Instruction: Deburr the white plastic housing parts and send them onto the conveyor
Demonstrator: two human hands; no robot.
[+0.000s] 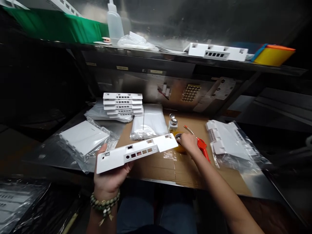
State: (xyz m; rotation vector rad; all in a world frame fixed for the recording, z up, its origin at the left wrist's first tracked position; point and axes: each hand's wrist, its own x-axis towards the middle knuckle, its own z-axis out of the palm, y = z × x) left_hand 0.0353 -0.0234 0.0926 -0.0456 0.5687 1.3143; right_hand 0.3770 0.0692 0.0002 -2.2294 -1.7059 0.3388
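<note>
A white plastic housing (138, 152) with a row of port openings is tilted over the near edge of the cardboard. My left hand (110, 178) holds it from below, fingers wrapped round its left part. Beyond its right end, my right hand (187, 141) reaches down over a yellow round object (180, 148), fingers bent together; what they grip is too small to make out. A small metal-capped bottle (173, 124) stands just behind that hand. To its right lies a red-handled tool (202, 147) with a thin curved tip.
Several white housings (123, 106) are stacked at the back left, beside plastic bags (149, 120). Bagged units lie left (84, 136) and right (229, 139). Overhead, a metal shelf (170, 58) bears a squeeze bottle (115, 24), another housing (218, 52) and a yellow bin (274, 55).
</note>
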